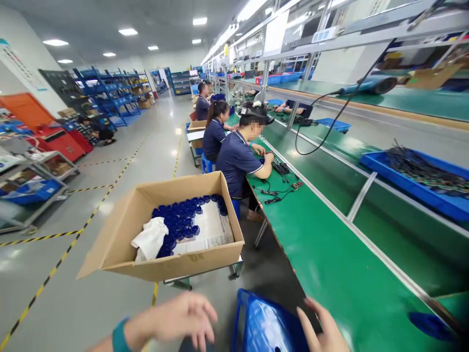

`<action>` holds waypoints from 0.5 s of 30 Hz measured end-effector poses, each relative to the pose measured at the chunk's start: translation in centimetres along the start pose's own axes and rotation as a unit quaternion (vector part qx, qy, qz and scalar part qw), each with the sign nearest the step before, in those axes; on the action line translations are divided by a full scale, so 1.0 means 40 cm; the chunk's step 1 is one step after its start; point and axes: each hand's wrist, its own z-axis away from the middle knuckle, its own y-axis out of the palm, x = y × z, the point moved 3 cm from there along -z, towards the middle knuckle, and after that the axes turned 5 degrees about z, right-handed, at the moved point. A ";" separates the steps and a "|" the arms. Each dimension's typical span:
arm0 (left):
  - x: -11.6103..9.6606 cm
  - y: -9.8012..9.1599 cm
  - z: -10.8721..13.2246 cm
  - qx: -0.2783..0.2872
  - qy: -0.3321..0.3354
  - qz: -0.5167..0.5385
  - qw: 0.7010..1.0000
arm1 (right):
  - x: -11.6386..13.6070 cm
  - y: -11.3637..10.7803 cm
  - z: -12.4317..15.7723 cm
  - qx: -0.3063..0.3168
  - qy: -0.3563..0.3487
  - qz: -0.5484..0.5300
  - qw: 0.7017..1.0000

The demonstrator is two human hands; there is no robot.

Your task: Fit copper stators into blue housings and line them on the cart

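Observation:
My left hand (179,320), with a teal band at the wrist, hangs in the air with its fingers apart and nothing in them. It is in front of a cardboard box (172,266) holding many dark blue round parts (179,217), a crumpled white sheet (151,238) and flat paper. My right hand (324,330), at the bottom near the bench edge, has thumb and finger spread and holds nothing visible; part of it is cut off. Between the two hands stands a blue plastic stool (269,320).
A green workbench (330,254) runs along the right, with a blue item (432,326) near its corner. Black cables (276,193) lie by a seated co-worker (238,156). A blue tray (414,178) of cables stands beyond the rail. The box rests on a wheeled cart.

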 end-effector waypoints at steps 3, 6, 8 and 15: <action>-0.169 -0.222 -0.013 -0.230 0.099 -0.137 0.958 | 0.205 0.083 -0.154 0.012 -0.044 -0.056 0.997; -0.197 -0.471 -0.126 -0.383 0.078 -0.375 0.841 | 0.428 0.226 -0.276 0.043 -0.103 -0.082 0.990; -0.159 -0.620 -0.239 -0.401 0.040 -0.452 0.796 | 0.540 0.362 -0.347 0.088 -0.125 -0.050 0.987; 0.007 -0.920 -0.583 -0.386 -0.016 -0.543 0.746 | 0.599 0.887 -0.563 0.266 -0.039 0.280 0.921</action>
